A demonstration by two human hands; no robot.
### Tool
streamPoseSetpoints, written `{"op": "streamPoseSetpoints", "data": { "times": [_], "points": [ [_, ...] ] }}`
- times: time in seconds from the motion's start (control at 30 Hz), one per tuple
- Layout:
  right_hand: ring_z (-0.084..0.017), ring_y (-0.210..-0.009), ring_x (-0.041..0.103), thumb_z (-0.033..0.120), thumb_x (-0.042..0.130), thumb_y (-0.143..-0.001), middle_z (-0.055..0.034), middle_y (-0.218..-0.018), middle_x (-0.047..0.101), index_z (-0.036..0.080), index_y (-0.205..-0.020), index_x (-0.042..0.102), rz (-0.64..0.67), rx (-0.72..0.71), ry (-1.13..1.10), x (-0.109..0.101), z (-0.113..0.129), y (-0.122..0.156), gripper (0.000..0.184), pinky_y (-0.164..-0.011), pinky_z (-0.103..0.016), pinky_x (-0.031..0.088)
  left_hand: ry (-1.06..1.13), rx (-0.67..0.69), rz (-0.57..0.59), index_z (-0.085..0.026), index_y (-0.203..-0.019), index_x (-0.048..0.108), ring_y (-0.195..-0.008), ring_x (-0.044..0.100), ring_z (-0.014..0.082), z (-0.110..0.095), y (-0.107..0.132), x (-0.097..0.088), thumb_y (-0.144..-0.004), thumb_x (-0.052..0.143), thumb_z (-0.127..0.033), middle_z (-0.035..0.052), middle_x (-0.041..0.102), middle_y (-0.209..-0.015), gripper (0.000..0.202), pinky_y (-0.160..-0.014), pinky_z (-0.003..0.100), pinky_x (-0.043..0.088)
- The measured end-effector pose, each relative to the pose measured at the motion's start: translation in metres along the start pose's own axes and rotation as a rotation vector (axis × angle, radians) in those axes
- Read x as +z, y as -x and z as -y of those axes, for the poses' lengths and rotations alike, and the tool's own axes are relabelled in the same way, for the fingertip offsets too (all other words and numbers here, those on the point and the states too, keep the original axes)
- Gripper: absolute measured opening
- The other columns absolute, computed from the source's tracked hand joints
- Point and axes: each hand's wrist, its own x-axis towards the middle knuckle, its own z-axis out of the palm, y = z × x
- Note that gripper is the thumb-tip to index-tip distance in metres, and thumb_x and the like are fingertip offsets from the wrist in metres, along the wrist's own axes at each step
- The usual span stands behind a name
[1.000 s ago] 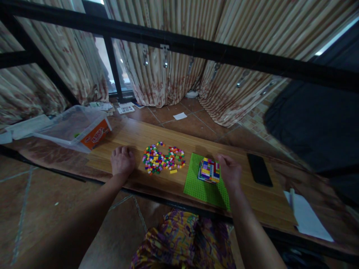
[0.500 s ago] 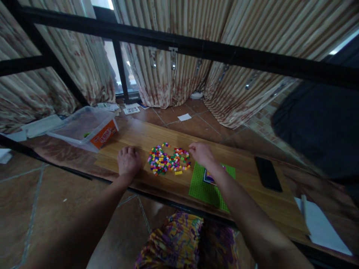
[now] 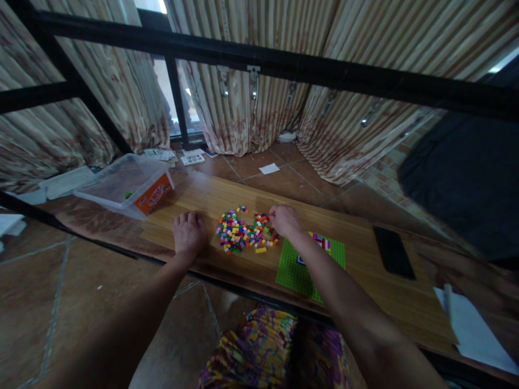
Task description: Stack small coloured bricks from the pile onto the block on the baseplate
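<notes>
A pile of small coloured bricks lies on the wooden table. My right hand reaches into the pile's right edge with fingers curled and pinched at the bricks; what it holds I cannot make out. My left hand rests on the table just left of the pile, fingers curled under. A green baseplate lies to the right, and on it stands a multicoloured brick block, mostly hidden behind my right forearm.
A clear plastic tub with an orange label stands at the table's left. A black phone lies to the right, with white paper at the far right edge. A black bar crosses overhead; curtains hang behind.
My right hand has moved left from beside the brick block on the baseplate to the right edge of the loose pile. My left hand has stayed put.
</notes>
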Motion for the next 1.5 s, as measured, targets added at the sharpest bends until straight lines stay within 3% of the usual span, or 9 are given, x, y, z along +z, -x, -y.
{"op": "streamPoseSetpoints", "data": {
  "times": [0.27,0.43,0.63,0.73,0.93,1.13,1.37,1.5],
  "points": [
    [-0.019,-0.076,0.068,0.032,0.057,-0.080,-0.0052,-0.081,0.075,0.020,-0.086,0.070,-0.409,0.034,-0.644,-0.044,-0.039,0.049,0.018,-0.073,-0.031,0.051,0.002,0.000,0.006,-0.010,-0.110,0.064,-0.108,0.053,0.0353,0.002,-0.001,0.002,-0.089,0.037,-0.029,0.0211,0.062,-0.113,0.039,-0.095,0.050,0.041],
    [-0.019,-0.070,0.066,0.037,0.064,-0.071,-0.0044,-0.075,0.073,0.020,-0.077,0.068,-0.581,0.208,-0.814,-0.048,-0.080,0.095,0.019,-0.069,-0.032,0.052,0.008,-0.008,-0.002,-0.013,-0.108,0.064,-0.109,0.053,0.0353,0.001,-0.002,0.001,-0.088,0.038,-0.030,0.0196,0.062,-0.114,0.037,-0.095,0.049,0.041],
    [-0.020,-0.073,0.067,0.040,0.070,-0.068,-0.0060,-0.083,0.075,0.017,-0.097,0.074,-0.511,0.402,-0.929,-0.027,-0.106,0.131,0.038,-0.070,-0.034,0.053,0.012,-0.001,0.006,-0.013,-0.109,0.064,-0.112,0.052,0.0357,0.001,-0.004,0.000,-0.087,0.038,-0.030,0.0203,0.062,-0.115,0.038,-0.096,0.050,0.041],
    [-0.022,-0.077,0.070,0.044,0.071,-0.068,-0.0088,-0.089,0.077,0.016,-0.095,0.075,-0.465,0.433,-0.973,-0.017,-0.107,0.137,0.039,-0.074,-0.036,0.055,-0.001,-0.001,0.011,-0.012,-0.108,0.064,-0.111,0.052,0.0364,0.001,-0.004,0.000,-0.087,0.038,-0.031,0.0212,0.062,-0.114,0.038,-0.097,0.051,0.041],
    [-0.023,-0.075,0.070,0.045,0.065,-0.073,-0.0084,-0.082,0.077,0.018,-0.084,0.074,-0.472,0.391,-0.815,-0.012,-0.103,0.136,0.030,-0.071,-0.035,0.055,0.026,-0.012,0.011,-0.012,-0.109,0.064,-0.112,0.051,0.0365,0.002,-0.004,0.001,-0.086,0.041,-0.030,0.0208,0.061,-0.115,0.037,-0.098,0.051,0.040],
    [-0.022,-0.074,0.068,0.038,0.056,-0.081,-0.0074,-0.083,0.076,0.019,-0.084,0.074,-0.456,0.305,-0.596,-0.013,-0.098,0.131,0.026,-0.070,-0.033,0.051,0.024,-0.004,0.003,-0.010,-0.111,0.064,-0.113,0.052,0.0358,0.002,-0.004,0.002,-0.087,0.040,-0.029,0.0215,0.061,-0.117,0.039,-0.100,0.051,0.040],
    [-0.021,-0.079,0.065,0.038,0.056,-0.083,-0.0079,-0.086,0.073,0.020,-0.081,0.076,-0.505,0.206,-0.596,-0.010,-0.095,0.125,0.027,-0.075,-0.034,0.049,-0.054,-0.005,0.027,-0.009,-0.108,0.065,-0.111,0.053,0.0358,0.001,-0.005,0.000,-0.087,0.040,-0.029,0.0217,0.062,-0.116,0.038,-0.098,0.048,0.041],
    [-0.020,-0.076,0.063,0.039,0.060,-0.081,-0.0077,-0.086,0.072,0.021,-0.080,0.078,-0.513,0.226,-0.600,-0.006,-0.099,0.123,0.026,-0.071,-0.033,0.047,-0.037,0.003,0.013,-0.011,-0.108,0.064,-0.111,0.053,0.0350,0.003,-0.005,0.002,-0.086,0.040,-0.029,0.0202,0.062,-0.117,0.037,-0.098,0.048,0.041]
  ]
}}
